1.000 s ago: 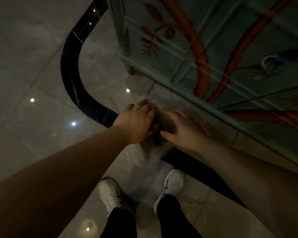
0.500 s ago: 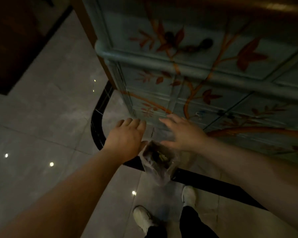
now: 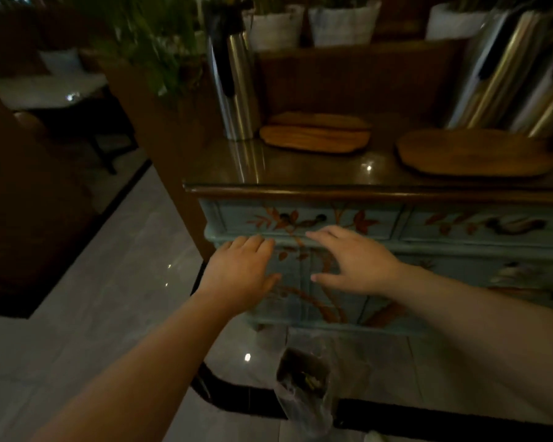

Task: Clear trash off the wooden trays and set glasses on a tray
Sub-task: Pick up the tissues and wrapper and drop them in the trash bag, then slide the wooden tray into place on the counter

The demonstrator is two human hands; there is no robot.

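Observation:
Two stacked wooden trays point(image 3: 315, 138) lie on the cabinet top beside a steel flask. A larger oval wooden tray point(image 3: 473, 153) rests further right. A clear plastic trash bag point(image 3: 304, 381) with dark scraps stands on the floor below. My left hand point(image 3: 241, 272) and my right hand point(image 3: 353, 260) hover side by side, palms down, in front of the cabinet's drawers. Both hold nothing and have their fingers spread. No glasses are clearly in view.
The pale blue cabinet point(image 3: 380, 224) has painted orange branches and a glossy brown top. On it stand a steel flask point(image 3: 233, 74) and gold and silver flasks point(image 3: 511, 68), with potted plants point(image 3: 300, 20) behind. A dark table point(image 3: 55, 100) stands at the left.
My hands let go of the trash bag on the floor and rose to drawer height. The view tilted up from the floor to the cabinet top.

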